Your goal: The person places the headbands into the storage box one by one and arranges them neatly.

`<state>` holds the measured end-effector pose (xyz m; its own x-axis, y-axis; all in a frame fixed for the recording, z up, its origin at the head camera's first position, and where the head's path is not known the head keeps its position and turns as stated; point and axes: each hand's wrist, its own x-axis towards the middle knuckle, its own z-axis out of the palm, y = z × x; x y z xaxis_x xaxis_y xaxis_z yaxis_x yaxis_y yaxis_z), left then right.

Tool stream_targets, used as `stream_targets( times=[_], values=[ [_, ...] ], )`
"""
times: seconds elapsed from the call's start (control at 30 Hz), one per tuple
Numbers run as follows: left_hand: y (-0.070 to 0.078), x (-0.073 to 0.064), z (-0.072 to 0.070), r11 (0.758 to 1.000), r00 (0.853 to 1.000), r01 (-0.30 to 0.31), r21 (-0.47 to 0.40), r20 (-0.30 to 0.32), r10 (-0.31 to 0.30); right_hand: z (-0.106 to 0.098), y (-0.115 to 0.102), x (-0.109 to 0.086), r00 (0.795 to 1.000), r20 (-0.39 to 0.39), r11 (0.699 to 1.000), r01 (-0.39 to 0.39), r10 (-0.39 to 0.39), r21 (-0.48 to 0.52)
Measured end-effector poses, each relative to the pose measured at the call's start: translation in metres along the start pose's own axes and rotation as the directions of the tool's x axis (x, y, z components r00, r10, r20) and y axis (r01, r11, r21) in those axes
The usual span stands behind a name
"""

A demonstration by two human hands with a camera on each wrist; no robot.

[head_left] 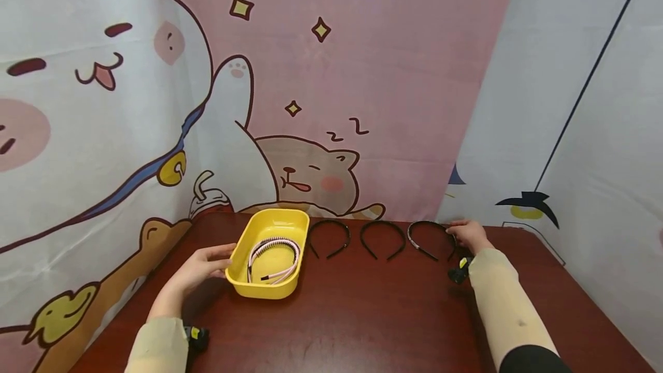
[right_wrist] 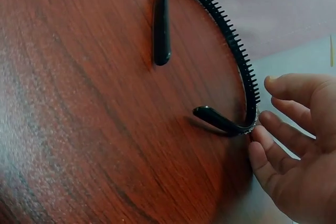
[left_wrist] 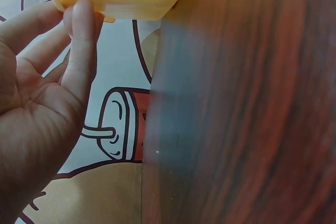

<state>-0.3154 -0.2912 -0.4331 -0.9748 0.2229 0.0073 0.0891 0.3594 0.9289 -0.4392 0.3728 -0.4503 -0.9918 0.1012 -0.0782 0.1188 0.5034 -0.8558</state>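
Note:
My left hand [head_left: 201, 268] holds the left rim of a yellow plastic basin [head_left: 243, 288], thumb and fingers at its edge in the left wrist view. Inside the basin lie pink and black headbands [head_left: 274, 242] with coiled or toothed bands. At the right, my right hand [head_left: 470, 236] has its fingers loosely bent at the outer side of a black toothed headband [right_wrist: 231, 38] with silvery glitter sections. Its fingertips are against or very near that headband; the thumb stands apart from it. The headband rests on the table with its ends toward me.
Two more black headbands, a left one [head_left: 330, 221] and a middle one [head_left: 382, 223], lie in a row between the basin and the right headband. The dark red wooden table [head_left: 352, 321] ends at a cartoon-printed curtain [head_left: 404, 102] behind and at both sides.

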Motion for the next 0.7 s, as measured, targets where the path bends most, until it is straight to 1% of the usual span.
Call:
stream_targets(
  times=[0.07,0.17,0.33,0.43,0.7],
  values=[
    [0.0,0.0,0.001,1.0,1.0,0.005,0.0,-0.006,-0.005,0.0,0.002,0.0,1.0,-0.01,0.999,0.012,-0.012,-0.035],
    [0.0,0.0,0.002,1.0,1.0,0.009,-0.005,-0.014,-0.009,0.001,0.002,0.001,0.999,-0.037,0.991,0.026,-0.032,-0.134],
    [0.0,-0.001,0.002,1.0,1.0,0.009,-0.015,-0.019,-0.009,0.006,-0.002,-0.001,0.995,-0.066,0.953,0.057,-0.08,-0.297],
    [0.0,0.0,0.001,1.0,1.0,0.011,-0.013,-0.012,-0.011,0.008,-0.006,-0.004,0.992,-0.078,0.936,0.065,-0.097,-0.345],
    [-0.002,0.0,0.001,1.0,1.0,-0.006,-0.029,0.004,0.006,0.011,-0.01,-0.007,0.991,-0.106,0.929,0.032,-0.076,-0.369]
  ],
)
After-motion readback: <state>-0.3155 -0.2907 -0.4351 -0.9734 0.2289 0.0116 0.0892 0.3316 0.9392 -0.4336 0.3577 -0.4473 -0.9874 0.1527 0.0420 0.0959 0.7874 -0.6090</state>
